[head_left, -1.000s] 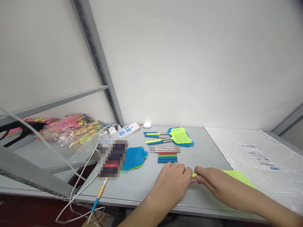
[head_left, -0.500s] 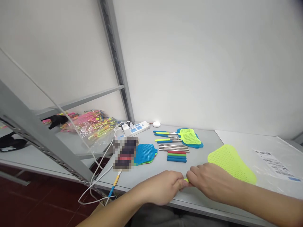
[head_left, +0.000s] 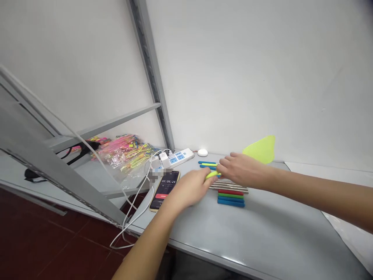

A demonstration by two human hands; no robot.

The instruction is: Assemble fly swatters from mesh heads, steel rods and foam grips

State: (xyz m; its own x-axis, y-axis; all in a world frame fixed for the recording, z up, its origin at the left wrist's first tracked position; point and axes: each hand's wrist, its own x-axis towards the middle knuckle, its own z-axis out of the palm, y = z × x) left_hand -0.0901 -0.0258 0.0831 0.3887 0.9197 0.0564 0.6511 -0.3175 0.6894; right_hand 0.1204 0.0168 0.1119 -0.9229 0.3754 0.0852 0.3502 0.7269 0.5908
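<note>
A yellow-green fly swatter is held up over the table in both hands. My left hand is closed on its yellow handle. My right hand wraps the swatter closer to its head, hiding the shaft. Behind my hands lie swatters with blue and yellow handles, their heads covered by my right hand and the raised swatter. Just below my right hand are several metal rods, partly hidden. In front of them rests a row of red, green and blue handle grips.
A phone showing a timer lies left of my left hand. Behind it sits a white power strip with trailing white cables. A grey metal rack post rises at the left. Bagged colourful items lie beyond it; a white plastic sheet covers the right side.
Both hands have moved with the swatter from the table's front edge, back toward the other swatters. Its head has lifted off the white sheet and tilted. The camera view has shifted slightly.
</note>
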